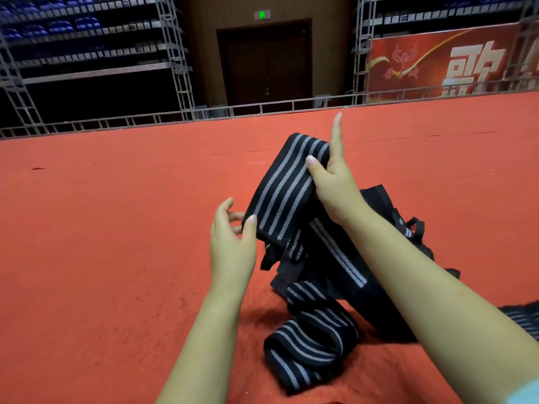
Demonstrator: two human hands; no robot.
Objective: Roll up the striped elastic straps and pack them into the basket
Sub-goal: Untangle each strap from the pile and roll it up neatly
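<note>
Nearest to the viewer, the loose strap lies in slack loops on the red carpet, between the two forearms and close to the near edge of the carpet. It is not rolled at all. Behind it, partly under the right forearm, sits a dark heap of black fabric with webbing handles; this may be the basket, but I cannot tell, and I cannot see whether anything is already packed inside. At the right edge of the view, one more striped piece lies on the carpet, mostly cut off.

The task seems to be at an early stage. I see no finished roll anywhere.

The held strap is lifted above the carpet and hangs in the air between both hands, over the dark heap. The right hand grasps its upper part: the thumb presses on the striped face, while the index finger points straight up and is free. The other fingers are hidden behind the strap. The left hand is at the lower end, near the stitched hem; the thumb touches the edge of the strap and the fingers curl loosely behind it, so it looks like a light pinch, not a firm grip. From here, I judge that rolling should begin at this lower end
</note>
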